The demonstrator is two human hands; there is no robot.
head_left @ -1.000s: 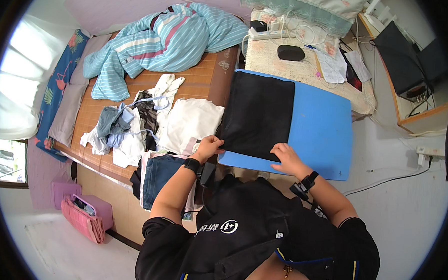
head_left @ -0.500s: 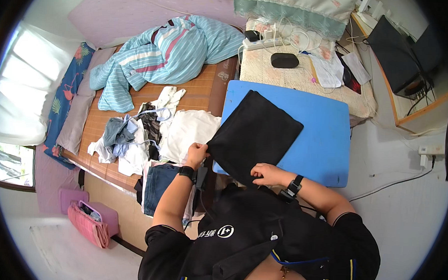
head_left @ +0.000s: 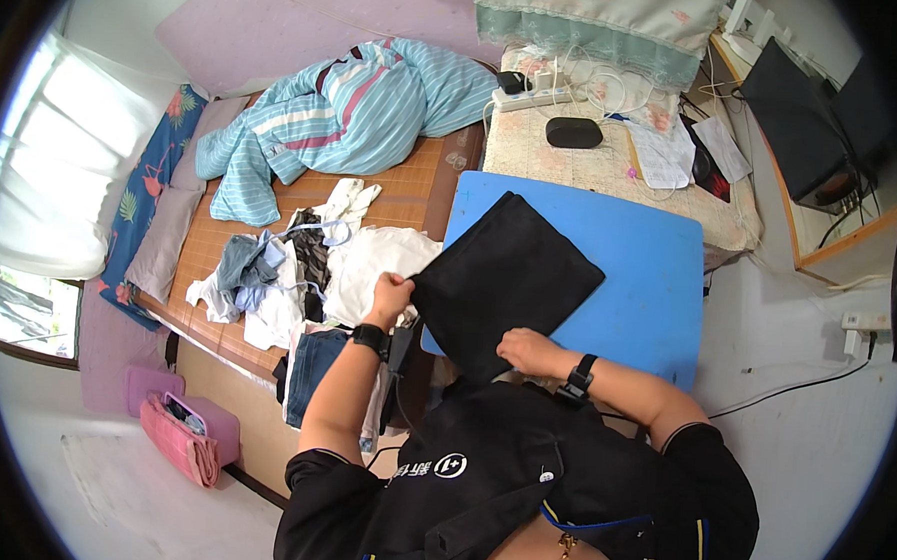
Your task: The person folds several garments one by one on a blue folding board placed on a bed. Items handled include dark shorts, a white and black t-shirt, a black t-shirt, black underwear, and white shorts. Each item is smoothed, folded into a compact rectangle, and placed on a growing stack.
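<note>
Head view: from afar I watch the left hand (head_left: 393, 298) and right hand (head_left: 529, 352), each grip pinching an edge of folded black cloth (head_left: 510, 279) angled over the blue worktop (head_left: 651, 279).

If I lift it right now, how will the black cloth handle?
Likely floppy: the black cloth looks like soft fabric. Probably light for its spread, since it looks thin. If pushed, it may slide fairly easily, as the blue tabletop looks smooth.
</note>
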